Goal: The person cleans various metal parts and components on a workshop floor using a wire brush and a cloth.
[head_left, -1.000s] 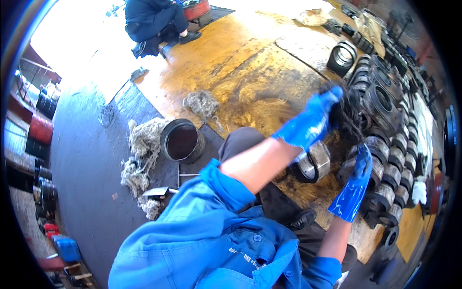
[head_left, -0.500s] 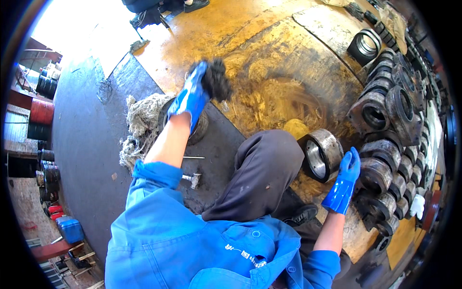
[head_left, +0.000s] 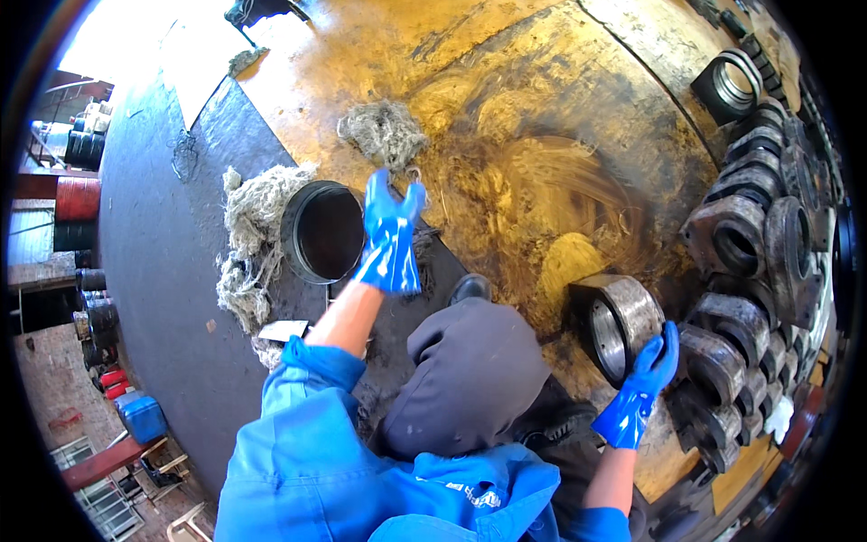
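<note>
Head view: two blue-gloved hands are hovering, one by a bucket, one by a metal ring

We are seeing white lettering (head_left: 474, 494) on the chest of the person's blue jacket (head_left: 316, 452), but folds in the cloth are breaking it up. We are finding no other writing that we can make out.

Several things are being hidden or cut off. The left hand (head_left: 390, 237) is partly covering a dark, fuzzy clump (head_left: 425, 242) beside it, and we cannot tell whether the two are touching. The bucket (head_left: 291, 237) is showing a dark inside whose contents we cannot make out. The stacked metal rings (head_left: 718, 359) at right are overlapping and blurring toward the rim, while the person's legs are covering some of the floor.

The left hand's thumb and visible finger are standing apart, pinching nothing; its other fingers are not showing clearly. A grey fibre wad (head_left: 383, 134) is lying just beyond its fingertips, and the bucket is standing just to its left, with pale rags (head_left: 257, 221) beyond.

The right hand (head_left: 639, 387) is holding nothing that we can see, its fingers extending upward. The nearest metal ring (head_left: 632, 309) is lying just left of those fingers; we cannot tell whether they are touching it.
</note>
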Available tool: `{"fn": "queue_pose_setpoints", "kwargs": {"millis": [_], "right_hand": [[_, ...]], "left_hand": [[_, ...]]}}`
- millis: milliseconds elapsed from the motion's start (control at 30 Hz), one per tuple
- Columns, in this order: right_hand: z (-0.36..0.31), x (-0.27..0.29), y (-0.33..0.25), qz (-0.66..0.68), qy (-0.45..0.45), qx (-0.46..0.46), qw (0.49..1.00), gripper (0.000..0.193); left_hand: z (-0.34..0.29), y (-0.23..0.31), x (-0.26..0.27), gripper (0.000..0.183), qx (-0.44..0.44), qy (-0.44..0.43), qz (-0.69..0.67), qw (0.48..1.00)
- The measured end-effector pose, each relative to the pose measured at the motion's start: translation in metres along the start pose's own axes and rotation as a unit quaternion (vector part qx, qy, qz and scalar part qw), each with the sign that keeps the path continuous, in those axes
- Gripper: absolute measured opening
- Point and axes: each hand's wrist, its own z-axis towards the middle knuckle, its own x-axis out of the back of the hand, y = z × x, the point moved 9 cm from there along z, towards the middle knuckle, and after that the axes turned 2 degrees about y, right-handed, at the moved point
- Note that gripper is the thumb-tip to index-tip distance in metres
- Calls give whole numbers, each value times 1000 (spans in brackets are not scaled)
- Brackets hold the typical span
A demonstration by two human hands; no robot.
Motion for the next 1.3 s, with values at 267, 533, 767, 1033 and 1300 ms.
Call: {"fn": "queue_pose_setpoints", "kwargs": {"millis": [267, 533, 767, 1033, 1300], "right_hand": [[-3, -4, -3, 1, -32, -16, 999, 50], [-6, -5, -6, 35, -40, -95, 994, 52], [-6, -6, -16, 54, -6, -59, 997, 45], [3, 9, -35, 37, 84, 13, 996, 35], [1, 46, -43, 411, 131, -139, 891, 50]], "left_hand": [[165, -58, -77, 104, 51, -109, 191, 974], [177, -99, -109, 48, 77, -70, 176, 979], [201, -90, -33, 31, 93, -102, -377, 916], [118, 145, 32, 44, 118, -328, -635, 689], [-35, 309, 41, 52, -130, -445, -436, 771]]}}
